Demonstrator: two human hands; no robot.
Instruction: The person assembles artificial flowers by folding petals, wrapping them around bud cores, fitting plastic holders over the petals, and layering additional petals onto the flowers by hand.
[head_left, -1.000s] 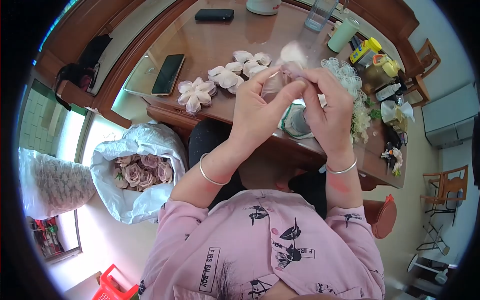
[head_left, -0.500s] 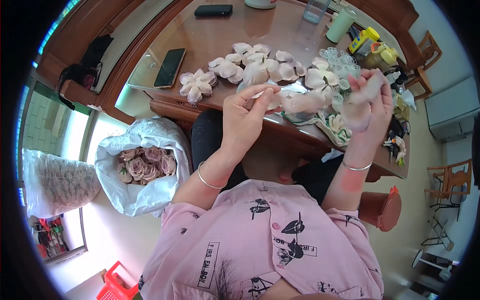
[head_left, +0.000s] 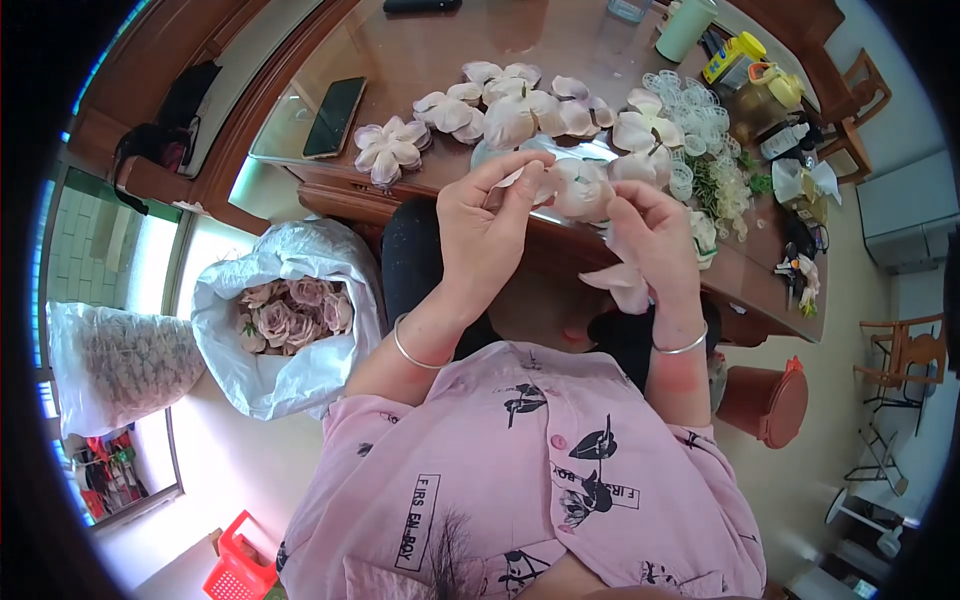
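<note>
1. A small pale flower piece [head_left: 575,190] is pinched between the thumb and fingers of the left hand [head_left: 487,225], in the middle of the frame, just above the table edge [head_left: 330,195].
2. A loose pink petal [head_left: 622,283] is held in the closed fingers of the right hand [head_left: 652,240].
3. Half a second ago the right hand was raised at the upper right. Now it is brought down close beside the left hand.
4. So the petal is probably being brought to the flower piece.
5. Flat cloth flowers [head_left: 390,150] are spread on the table behind. A white bag of roses [head_left: 295,320] is seen at the lower left.
</note>
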